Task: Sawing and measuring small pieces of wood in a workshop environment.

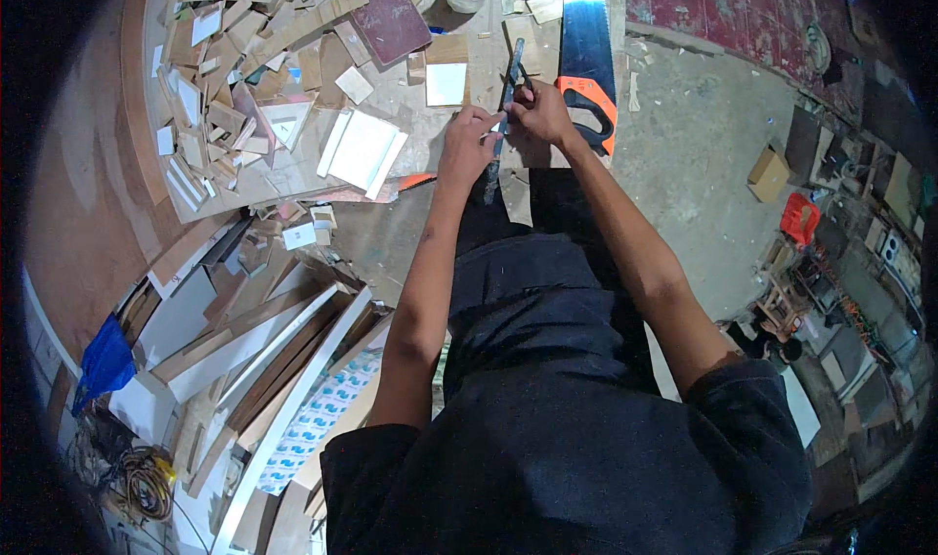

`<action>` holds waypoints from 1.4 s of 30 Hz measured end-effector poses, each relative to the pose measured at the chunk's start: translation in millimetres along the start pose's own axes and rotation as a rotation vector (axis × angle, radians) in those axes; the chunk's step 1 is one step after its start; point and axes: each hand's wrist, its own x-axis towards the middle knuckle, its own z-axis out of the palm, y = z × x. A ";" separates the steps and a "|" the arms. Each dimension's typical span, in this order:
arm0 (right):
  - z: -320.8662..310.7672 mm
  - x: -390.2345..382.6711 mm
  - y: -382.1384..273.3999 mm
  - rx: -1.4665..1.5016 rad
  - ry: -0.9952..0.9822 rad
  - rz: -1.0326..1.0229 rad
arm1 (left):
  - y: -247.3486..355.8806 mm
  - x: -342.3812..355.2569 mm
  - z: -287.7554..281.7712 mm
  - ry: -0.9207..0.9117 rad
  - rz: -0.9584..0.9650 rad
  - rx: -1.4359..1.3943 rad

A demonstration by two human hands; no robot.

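Fingers of the left hand [467, 148] and right hand [540, 111] are being closed on a narrow dark strip [505, 104] beside the handsaw [586, 52]; no finished cut is being shown.

Single view, head-worn, looking steeply down from above the person's own torso and forearms. Faces forward over the lap toward a board [489, 86] at the far side. Hands [503, 130] sit mid-distance, upper centre. Wood offcuts [254, 96] spread far left, a saw [586, 47] far right. Fisheye bends the edges; corners dark. No second view to compare.
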 end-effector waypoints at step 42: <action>-54.1 -93.3 2.7 0.242 0.039 0.152 | 5.3 9.8 -12.2 -0.204 0.009 0.114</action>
